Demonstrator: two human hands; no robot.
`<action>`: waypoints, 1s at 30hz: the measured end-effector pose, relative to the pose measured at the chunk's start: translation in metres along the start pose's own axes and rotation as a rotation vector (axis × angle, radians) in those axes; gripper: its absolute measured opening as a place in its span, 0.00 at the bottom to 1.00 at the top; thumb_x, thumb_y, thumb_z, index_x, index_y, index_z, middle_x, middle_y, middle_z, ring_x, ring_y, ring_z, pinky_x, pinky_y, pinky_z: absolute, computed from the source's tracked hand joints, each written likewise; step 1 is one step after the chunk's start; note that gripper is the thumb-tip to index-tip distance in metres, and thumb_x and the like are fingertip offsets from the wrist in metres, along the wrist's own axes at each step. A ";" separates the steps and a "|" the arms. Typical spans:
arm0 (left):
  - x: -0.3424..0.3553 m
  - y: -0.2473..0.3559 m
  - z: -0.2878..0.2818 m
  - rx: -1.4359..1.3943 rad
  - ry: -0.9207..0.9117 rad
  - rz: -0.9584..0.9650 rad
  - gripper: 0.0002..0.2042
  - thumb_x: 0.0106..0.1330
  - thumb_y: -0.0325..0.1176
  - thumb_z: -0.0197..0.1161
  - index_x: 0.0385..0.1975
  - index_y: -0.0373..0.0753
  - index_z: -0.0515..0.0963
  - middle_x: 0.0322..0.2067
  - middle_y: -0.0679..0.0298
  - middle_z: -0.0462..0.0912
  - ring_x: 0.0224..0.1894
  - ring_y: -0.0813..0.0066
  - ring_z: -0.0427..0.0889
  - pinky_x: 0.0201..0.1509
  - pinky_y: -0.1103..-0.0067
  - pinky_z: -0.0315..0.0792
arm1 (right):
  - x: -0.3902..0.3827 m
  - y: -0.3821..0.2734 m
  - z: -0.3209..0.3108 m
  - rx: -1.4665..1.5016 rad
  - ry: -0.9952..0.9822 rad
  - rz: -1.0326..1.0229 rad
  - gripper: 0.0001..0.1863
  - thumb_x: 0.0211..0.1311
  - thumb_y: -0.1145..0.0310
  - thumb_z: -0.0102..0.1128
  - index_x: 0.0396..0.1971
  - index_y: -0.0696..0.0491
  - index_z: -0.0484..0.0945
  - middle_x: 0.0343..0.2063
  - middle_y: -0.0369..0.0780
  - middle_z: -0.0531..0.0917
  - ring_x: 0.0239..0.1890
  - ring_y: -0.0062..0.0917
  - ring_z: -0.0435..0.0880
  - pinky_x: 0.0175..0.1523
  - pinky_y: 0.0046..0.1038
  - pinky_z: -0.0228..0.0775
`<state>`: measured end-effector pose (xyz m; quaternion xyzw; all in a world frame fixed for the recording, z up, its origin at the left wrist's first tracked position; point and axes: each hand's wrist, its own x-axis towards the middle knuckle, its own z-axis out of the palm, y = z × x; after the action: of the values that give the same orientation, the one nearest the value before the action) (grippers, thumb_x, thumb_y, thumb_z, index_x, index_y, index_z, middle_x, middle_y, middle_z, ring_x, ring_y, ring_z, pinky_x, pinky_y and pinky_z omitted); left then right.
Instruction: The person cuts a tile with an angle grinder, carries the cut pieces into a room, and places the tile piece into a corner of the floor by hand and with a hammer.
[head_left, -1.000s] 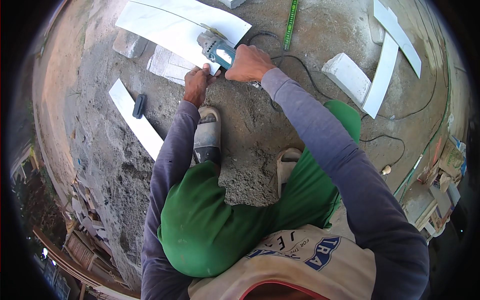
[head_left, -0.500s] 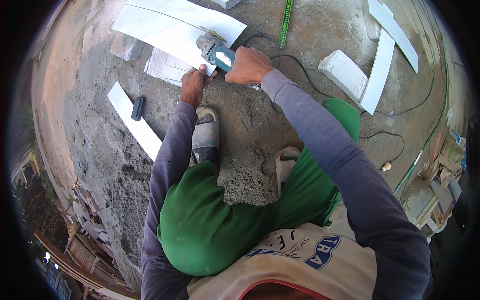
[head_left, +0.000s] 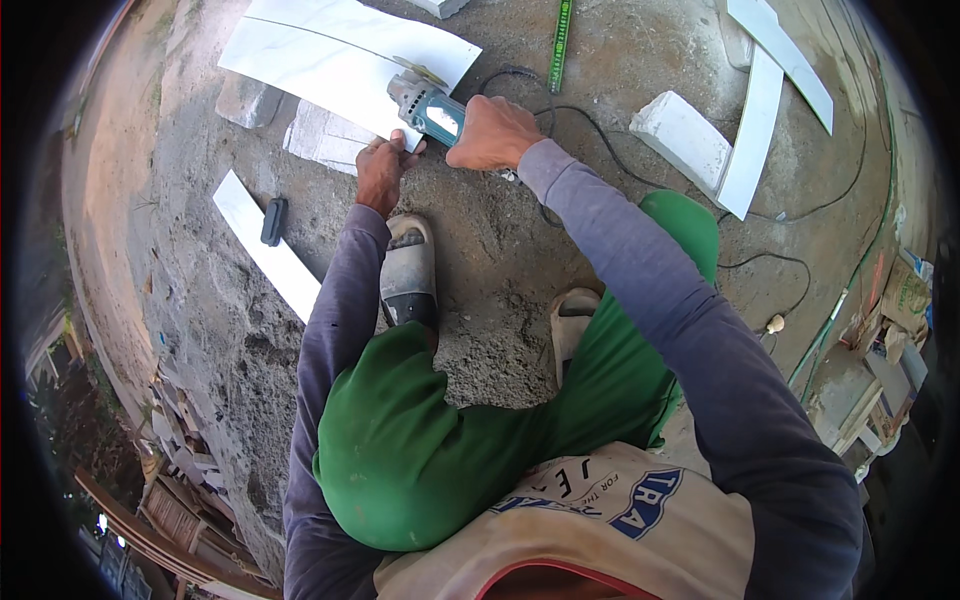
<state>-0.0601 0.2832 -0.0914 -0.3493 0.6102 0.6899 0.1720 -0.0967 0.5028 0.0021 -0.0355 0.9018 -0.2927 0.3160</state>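
Note:
My right hand (head_left: pixel 495 135) is closed around the body of a teal angle grinder (head_left: pixel 430 110), whose disc and guard sit over a white tile (head_left: pixel 330 65) with a long line across it. My left hand (head_left: pixel 385 165) pinches the tile's near edge just left of the grinder, thumb on top. The tile rests on pale blocks (head_left: pixel 325 135). Left of my sleeve lies a narrow white tile strip (head_left: pixel 293 280) with a small dark oblong object (head_left: pixel 275 222) on it.
At right lie a white block (head_left: pixel 680 140) and white strips (head_left: pixel 755 130). A green measuring tape (head_left: pixel 562 45), black cable (head_left: pixel 610 140) and green hose (head_left: pixel 870 240) cross the rough ground. Scrap pieces (head_left: pixel 885 380) are heaped at far right. My sandalled feet (head_left: pixel 408 270) are below the tile.
The view has turned slightly, so the scene sits a little further left in the picture. My hands, the grinder and the tile show little change relative to one another.

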 end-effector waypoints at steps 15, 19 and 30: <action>-0.001 0.000 0.002 0.050 -0.028 -0.009 0.13 0.79 0.33 0.53 0.49 0.25 0.72 0.49 0.55 0.79 0.52 0.62 0.85 0.54 0.74 0.79 | 0.000 0.002 0.000 -0.018 -0.043 0.020 0.23 0.37 0.62 0.67 0.36 0.60 0.87 0.40 0.53 0.88 0.46 0.45 0.89 0.53 0.37 0.81; -0.002 0.001 0.004 0.059 -0.032 -0.002 0.14 0.79 0.32 0.52 0.51 0.25 0.71 0.50 0.54 0.79 0.52 0.61 0.85 0.54 0.73 0.79 | 0.000 0.006 0.000 -0.022 -0.053 0.021 0.24 0.38 0.61 0.68 0.37 0.60 0.87 0.40 0.53 0.88 0.46 0.44 0.89 0.54 0.37 0.81; 0.003 -0.003 -0.001 0.063 -0.028 0.006 0.15 0.79 0.33 0.53 0.54 0.26 0.71 0.49 0.56 0.80 0.52 0.61 0.85 0.55 0.71 0.77 | -0.007 0.010 0.003 -0.021 -0.028 0.003 0.24 0.40 0.60 0.67 0.38 0.59 0.87 0.41 0.53 0.88 0.47 0.44 0.89 0.54 0.37 0.81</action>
<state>-0.0603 0.2817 -0.0956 -0.3322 0.6304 0.6756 0.1893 -0.0884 0.5108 -0.0016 -0.0415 0.9004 -0.2824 0.3285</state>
